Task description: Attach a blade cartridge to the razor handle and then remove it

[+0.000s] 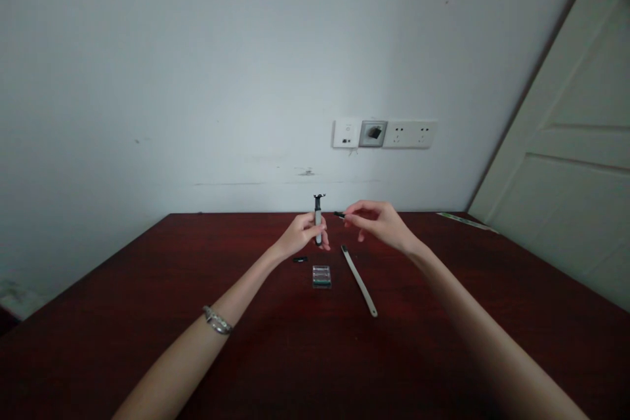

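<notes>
Left fingers keep a grey handle upright, its black head clear above them; right fingers pinch a small black piece just beside it.
The left hand wraps the lower part of the grey handle, probably low so that the black head is free. The right hand has thumb and fingers narrowed on one end of the small black piece, likely to leave its other end exposed; it points toward the handle, not touching. Nearer the wearer than the left fingers, a clear case lies on the counter, perhaps placed within easy reach; it seems divided, with something greenish along its near side, too small to identify. A dark piece lies below the left fingers, a long pale strip below the right.
</notes>
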`<state>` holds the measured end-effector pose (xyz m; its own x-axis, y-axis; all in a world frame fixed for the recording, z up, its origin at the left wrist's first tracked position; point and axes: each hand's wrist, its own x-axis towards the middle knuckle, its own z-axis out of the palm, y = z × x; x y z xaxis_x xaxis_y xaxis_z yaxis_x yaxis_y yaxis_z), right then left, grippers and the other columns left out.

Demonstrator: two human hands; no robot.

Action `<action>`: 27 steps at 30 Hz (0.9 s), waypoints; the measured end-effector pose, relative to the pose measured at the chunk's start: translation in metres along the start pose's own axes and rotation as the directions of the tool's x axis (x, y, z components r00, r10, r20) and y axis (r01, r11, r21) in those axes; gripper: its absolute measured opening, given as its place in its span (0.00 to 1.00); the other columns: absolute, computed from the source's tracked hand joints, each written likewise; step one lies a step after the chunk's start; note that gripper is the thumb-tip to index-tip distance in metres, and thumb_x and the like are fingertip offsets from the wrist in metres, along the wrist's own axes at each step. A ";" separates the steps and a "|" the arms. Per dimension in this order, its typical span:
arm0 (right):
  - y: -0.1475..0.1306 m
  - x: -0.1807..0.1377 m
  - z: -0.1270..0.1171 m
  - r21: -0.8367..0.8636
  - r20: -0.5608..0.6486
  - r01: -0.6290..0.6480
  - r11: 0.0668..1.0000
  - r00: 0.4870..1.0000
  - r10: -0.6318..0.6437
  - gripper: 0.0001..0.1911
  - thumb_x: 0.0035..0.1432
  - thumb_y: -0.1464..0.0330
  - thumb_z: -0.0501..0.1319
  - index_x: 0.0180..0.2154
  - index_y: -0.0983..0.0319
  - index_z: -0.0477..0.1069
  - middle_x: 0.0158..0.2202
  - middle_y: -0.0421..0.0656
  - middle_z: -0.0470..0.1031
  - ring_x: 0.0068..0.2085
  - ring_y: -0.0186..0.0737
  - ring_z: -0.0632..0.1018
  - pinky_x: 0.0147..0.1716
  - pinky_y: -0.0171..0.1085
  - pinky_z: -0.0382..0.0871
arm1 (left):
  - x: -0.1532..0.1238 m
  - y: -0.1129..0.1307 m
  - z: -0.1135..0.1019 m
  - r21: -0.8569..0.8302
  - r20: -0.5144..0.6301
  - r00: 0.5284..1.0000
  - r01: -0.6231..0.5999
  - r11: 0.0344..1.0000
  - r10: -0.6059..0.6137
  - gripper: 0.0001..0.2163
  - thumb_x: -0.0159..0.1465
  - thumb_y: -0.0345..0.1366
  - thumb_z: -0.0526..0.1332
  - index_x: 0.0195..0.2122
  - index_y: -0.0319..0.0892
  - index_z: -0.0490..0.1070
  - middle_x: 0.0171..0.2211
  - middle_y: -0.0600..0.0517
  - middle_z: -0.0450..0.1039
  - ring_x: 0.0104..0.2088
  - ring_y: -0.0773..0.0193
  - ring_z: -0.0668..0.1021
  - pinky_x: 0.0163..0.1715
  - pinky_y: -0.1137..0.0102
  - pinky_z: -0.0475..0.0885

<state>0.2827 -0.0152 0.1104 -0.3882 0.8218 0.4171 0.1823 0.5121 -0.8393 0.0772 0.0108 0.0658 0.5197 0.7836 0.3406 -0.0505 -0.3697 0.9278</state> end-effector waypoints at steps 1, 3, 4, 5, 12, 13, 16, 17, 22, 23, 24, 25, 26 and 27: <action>0.000 0.000 -0.001 0.009 0.001 -0.004 1.000 1.000 0.004 0.13 0.50 0.61 0.62 0.32 0.65 0.72 0.29 0.43 0.74 0.25 0.32 0.73 0.19 0.32 0.71 | -0.001 0.001 0.002 -0.008 -0.003 1.000 -0.006 1.000 0.006 0.10 0.60 0.39 0.58 0.30 0.38 0.60 0.21 0.51 0.72 0.22 0.63 0.77 0.23 0.72 0.69; 0.001 0.000 -0.002 0.007 0.006 -0.024 1.000 1.000 0.024 0.13 0.50 0.61 0.62 0.32 0.65 0.72 0.29 0.42 0.74 0.23 0.31 0.73 0.19 0.32 0.71 | -0.003 0.003 0.006 -0.029 -0.014 1.000 -0.015 0.999 0.015 0.10 0.59 0.39 0.58 0.30 0.38 0.60 0.21 0.51 0.72 0.22 0.63 0.77 0.24 0.71 0.70; 0.002 0.000 -0.003 -0.001 0.009 -0.035 0.999 0.999 0.035 0.13 0.50 0.62 0.62 0.33 0.65 0.72 0.29 0.42 0.74 0.22 0.30 0.73 0.19 0.32 0.71 | -0.004 0.004 0.007 -0.041 -0.023 1.000 -0.019 0.999 0.019 0.09 0.59 0.39 0.58 0.31 0.38 0.60 0.21 0.51 0.72 0.22 0.63 0.77 0.23 0.71 0.70; 0.003 0.000 -0.003 -0.014 0.011 -0.047 0.999 0.999 0.048 0.13 0.50 0.62 0.62 0.33 0.65 0.72 0.29 0.42 0.74 0.20 0.29 0.72 0.19 0.32 0.71 | -0.004 0.006 0.009 -0.054 -0.037 0.999 -0.023 0.998 0.021 0.10 0.59 0.39 0.59 0.31 0.38 0.61 0.21 0.51 0.72 0.22 0.62 0.77 0.23 0.70 0.70; 0.010 0.002 -0.007 -0.097 0.013 -0.088 0.991 0.996 0.090 0.13 0.50 0.62 0.63 0.35 0.65 0.72 0.30 0.41 0.74 0.19 0.29 0.73 0.19 0.32 0.70 | -0.005 0.010 0.016 -0.094 -0.145 0.989 0.014 0.995 -0.028 0.12 0.59 0.42 0.59 0.34 0.38 0.63 0.22 0.52 0.72 0.21 0.63 0.77 0.22 0.70 0.72; 0.010 0.002 -0.007 -0.103 0.017 -0.088 0.991 0.996 0.090 0.13 0.50 0.62 0.63 0.35 0.65 0.72 0.30 0.41 0.74 0.19 0.29 0.73 0.19 0.32 0.70 | -0.005 0.010 0.016 -0.091 -0.140 0.990 0.021 0.996 -0.034 0.12 0.59 0.42 0.59 0.34 0.38 0.63 0.22 0.52 0.72 0.21 0.63 0.77 0.21 0.70 0.73; 0.010 0.001 -0.007 -0.109 0.030 -0.088 0.990 0.995 0.092 0.13 0.50 0.62 0.63 0.35 0.65 0.72 0.30 0.41 0.74 0.19 0.29 0.73 0.19 0.32 0.70 | -0.005 0.010 0.016 -0.077 -0.114 0.992 0.047 0.996 -0.056 0.13 0.59 0.43 0.59 0.35 0.38 0.63 0.22 0.53 0.71 0.21 0.63 0.77 0.21 0.70 0.73; 0.011 0.001 -0.007 -0.108 0.035 -0.087 0.990 0.995 0.092 0.13 0.50 0.63 0.63 0.35 0.65 0.71 0.30 0.41 0.74 0.19 0.29 0.73 0.19 0.32 0.69 | -0.005 0.010 0.016 -0.073 -0.107 0.992 0.053 0.996 -0.060 0.13 0.59 0.43 0.59 0.35 0.38 0.63 0.22 0.53 0.71 0.21 0.64 0.77 0.21 0.70 0.73; 0.011 0.000 -0.004 -0.089 0.064 -0.081 0.993 0.994 0.087 0.14 0.50 0.63 0.63 0.37 0.64 0.70 0.28 0.39 0.73 0.19 0.28 0.71 0.18 0.31 0.68 | -0.006 0.009 0.015 -0.057 -0.087 0.995 0.046 0.997 -0.051 0.12 0.60 0.42 0.58 0.37 0.37 0.63 0.22 0.53 0.71 0.21 0.64 0.77 0.21 0.71 0.73; 0.011 -0.001 -0.004 -0.088 0.069 -0.079 0.993 0.994 0.085 0.14 0.50 0.63 0.63 0.37 0.64 0.70 0.27 0.39 0.73 0.19 0.28 0.71 0.18 0.30 0.68 | -0.005 0.009 0.015 -0.053 -0.085 0.995 0.046 0.998 -0.050 0.12 0.60 0.43 0.58 0.36 0.37 0.63 0.22 0.53 0.71 0.21 0.64 0.77 0.21 0.71 0.73; 0.011 -0.001 -0.003 -0.091 0.075 -0.075 0.993 0.994 0.082 0.14 0.50 0.63 0.63 0.38 0.64 0.70 0.27 0.39 0.73 0.19 0.28 0.71 0.18 0.30 0.68 | -0.005 0.009 0.015 -0.050 -0.084 0.995 0.047 0.998 -0.051 0.13 0.60 0.43 0.58 0.36 0.37 0.63 0.22 0.53 0.71 0.21 0.64 0.77 0.21 0.71 0.73; 0.011 -0.001 -0.003 -0.097 0.081 -0.071 0.993 0.994 0.079 0.14 0.51 0.63 0.62 0.38 0.64 0.70 0.27 0.39 0.73 0.19 0.28 0.71 0.18 0.30 0.67 | -0.005 0.009 0.016 -0.046 -0.083 0.995 0.048 0.998 -0.052 0.13 0.60 0.43 0.58 0.36 0.38 0.63 0.21 0.53 0.71 0.21 0.64 0.77 0.21 0.71 0.73; 0.010 -0.001 -0.003 -0.105 0.088 -0.068 0.992 0.993 0.077 0.13 0.51 0.63 0.62 0.38 0.64 0.70 0.27 0.39 0.73 0.19 0.28 0.71 0.18 0.30 0.67 | -0.005 0.009 0.016 -0.043 -0.081 0.995 0.049 0.998 -0.053 0.13 0.60 0.44 0.58 0.36 0.38 0.63 0.21 0.53 0.71 0.21 0.64 0.77 0.21 0.71 0.73; 0.010 -0.002 -0.002 -0.113 0.090 -0.066 0.991 0.993 0.077 0.13 0.51 0.63 0.62 0.38 0.64 0.70 0.27 0.39 0.73 0.19 0.28 0.71 0.18 0.30 0.67 | -0.004 0.009 0.016 -0.039 -0.079 0.996 0.049 0.998 -0.052 0.13 0.60 0.44 0.58 0.35 0.38 0.63 0.21 0.53 0.71 0.20 0.64 0.77 0.20 0.71 0.73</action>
<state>0.2870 -0.0111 0.1024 -0.4527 0.8329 0.3184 0.3086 0.4814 -0.8204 0.0880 -0.0041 0.0704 0.4530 0.8386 0.3026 -0.0584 -0.3108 0.9487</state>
